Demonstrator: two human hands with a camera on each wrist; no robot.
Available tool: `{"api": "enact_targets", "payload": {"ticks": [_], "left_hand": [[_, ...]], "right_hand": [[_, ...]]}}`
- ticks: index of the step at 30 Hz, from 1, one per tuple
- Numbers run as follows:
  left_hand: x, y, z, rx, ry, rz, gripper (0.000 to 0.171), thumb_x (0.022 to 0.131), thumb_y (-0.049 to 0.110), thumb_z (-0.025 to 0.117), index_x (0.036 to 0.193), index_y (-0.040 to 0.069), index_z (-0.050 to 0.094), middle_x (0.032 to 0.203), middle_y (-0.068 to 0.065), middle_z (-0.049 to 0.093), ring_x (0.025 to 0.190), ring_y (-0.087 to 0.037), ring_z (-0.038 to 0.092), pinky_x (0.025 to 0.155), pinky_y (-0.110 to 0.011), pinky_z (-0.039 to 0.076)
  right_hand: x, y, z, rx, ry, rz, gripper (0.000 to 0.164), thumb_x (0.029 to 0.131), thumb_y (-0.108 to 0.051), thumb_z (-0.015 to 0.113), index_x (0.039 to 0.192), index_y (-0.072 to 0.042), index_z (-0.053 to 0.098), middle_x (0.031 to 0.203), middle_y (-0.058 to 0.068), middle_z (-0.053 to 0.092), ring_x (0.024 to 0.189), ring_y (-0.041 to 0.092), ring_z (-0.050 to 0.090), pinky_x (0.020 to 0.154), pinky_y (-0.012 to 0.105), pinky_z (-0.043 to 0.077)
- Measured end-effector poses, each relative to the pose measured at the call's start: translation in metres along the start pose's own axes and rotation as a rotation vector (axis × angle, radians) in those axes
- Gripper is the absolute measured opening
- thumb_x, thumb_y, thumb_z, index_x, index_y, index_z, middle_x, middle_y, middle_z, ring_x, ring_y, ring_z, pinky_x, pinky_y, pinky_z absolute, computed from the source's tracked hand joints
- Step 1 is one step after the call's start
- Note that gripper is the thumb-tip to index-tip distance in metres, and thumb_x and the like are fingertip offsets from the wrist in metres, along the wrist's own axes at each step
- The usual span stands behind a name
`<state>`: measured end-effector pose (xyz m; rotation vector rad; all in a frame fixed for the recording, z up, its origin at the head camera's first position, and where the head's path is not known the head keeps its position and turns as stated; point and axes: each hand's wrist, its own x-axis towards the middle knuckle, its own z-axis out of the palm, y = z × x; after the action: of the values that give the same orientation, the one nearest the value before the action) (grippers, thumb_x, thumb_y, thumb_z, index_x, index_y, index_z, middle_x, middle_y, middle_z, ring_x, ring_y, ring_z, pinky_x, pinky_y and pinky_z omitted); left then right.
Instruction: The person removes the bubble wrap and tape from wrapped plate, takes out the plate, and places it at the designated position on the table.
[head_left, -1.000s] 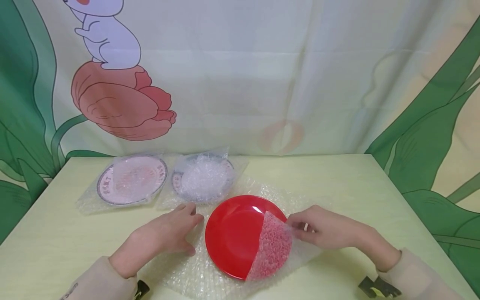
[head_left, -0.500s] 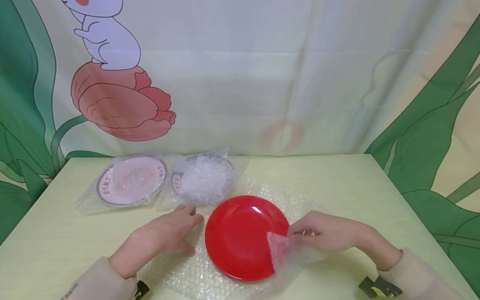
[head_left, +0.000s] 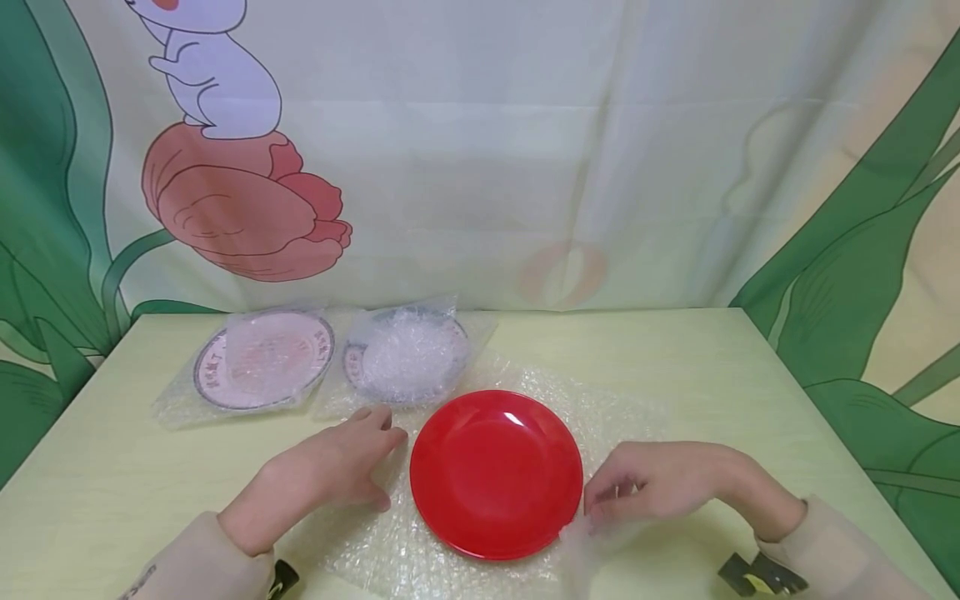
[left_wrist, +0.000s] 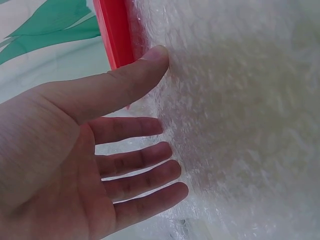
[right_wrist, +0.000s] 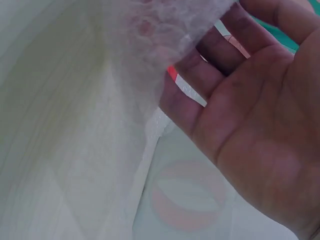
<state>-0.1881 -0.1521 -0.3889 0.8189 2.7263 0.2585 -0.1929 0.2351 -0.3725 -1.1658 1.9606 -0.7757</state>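
A red plate (head_left: 495,475) lies face up on a sheet of bubble wrap (head_left: 420,567) in the middle of the table, its whole upper face bare. Left of the plate, my left hand (head_left: 337,462) rests on the wrap with thumb and fingers spread. In the left wrist view those fingers (left_wrist: 140,157) are nearly straight, their tips against the sheet. My right hand (head_left: 656,483), beside the plate's right edge, pinches a corner of the bubble wrap. That folded part (right_wrist: 170,30) hangs from the fingers in the right wrist view, where the thumb's grip is partly cut off.
Two patterned plates, each in bubble wrap, lie at the back left: a left one (head_left: 266,358) and a right one (head_left: 408,354) close behind the red plate. A printed curtain (head_left: 480,167) hangs behind the pale table (head_left: 690,367).
My right hand has drawn the bubble wrap flap off the red plate's right side, moving toward the front edge. The left hand and the red plate have stayed in place.
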Motion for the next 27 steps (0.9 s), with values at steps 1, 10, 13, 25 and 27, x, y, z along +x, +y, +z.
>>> {"api": "enact_targets", "payload": {"ticks": [1,10,13,25,27], "left_hand": [[0.0001,0.0000,0.0001,0.002,0.001,0.003,0.051,0.072,0.017,0.094,0.113,0.006,0.066,0.106,-0.005,0.049,0.103,-0.025,0.050,0.083,-0.042,0.054],[0.0002,-0.0002,0.0003,0.004,0.011,0.014,0.052,0.072,0.017,0.094,0.113,0.005,0.066,0.105,-0.005,0.049,0.102,-0.025,0.049,0.082,-0.042,0.054],[0.0002,-0.0005,0.0004,0.002,0.013,0.011,0.052,0.072,0.017,0.094,0.114,0.005,0.066,0.105,-0.004,0.049,0.102,-0.025,0.049,0.082,-0.042,0.054],[-0.0005,-0.0018,0.0003,-0.010,0.016,0.009,0.053,0.073,0.016,0.094,0.116,0.005,0.066,0.105,-0.004,0.049,0.103,-0.025,0.049,0.083,-0.042,0.054],[-0.0006,-0.0020,0.0004,-0.011,0.016,0.009,0.053,0.073,0.016,0.094,0.116,0.005,0.066,0.106,-0.004,0.049,0.103,-0.025,0.049,0.083,-0.042,0.054]], "right_hand": [[-0.0001,0.0001,0.0002,-0.010,-0.011,-0.004,0.018,0.105,-0.023,0.057,0.107,-0.022,0.075,0.093,-0.014,0.069,0.084,0.002,0.062,0.078,0.028,0.057],[-0.0016,-0.0020,0.0012,0.018,-0.124,0.064,0.009,0.100,-0.020,0.065,0.103,-0.019,0.073,0.093,-0.015,0.067,0.087,0.001,0.063,0.082,0.028,0.056],[-0.0015,-0.0029,0.0008,0.033,-0.156,0.112,0.008,0.096,-0.019,0.070,0.103,-0.017,0.072,0.091,-0.015,0.066,0.085,0.001,0.062,0.082,0.028,0.056],[-0.0022,-0.0011,0.0066,0.005,-0.207,0.201,0.012,0.088,-0.016,0.080,0.098,-0.014,0.073,0.085,-0.016,0.065,0.078,-0.002,0.058,0.078,0.024,0.055],[-0.0025,-0.0011,0.0093,-0.017,-0.195,0.198,0.013,0.086,-0.015,0.082,0.096,-0.015,0.073,0.084,-0.016,0.065,0.076,-0.002,0.058,0.075,0.023,0.055]]}}
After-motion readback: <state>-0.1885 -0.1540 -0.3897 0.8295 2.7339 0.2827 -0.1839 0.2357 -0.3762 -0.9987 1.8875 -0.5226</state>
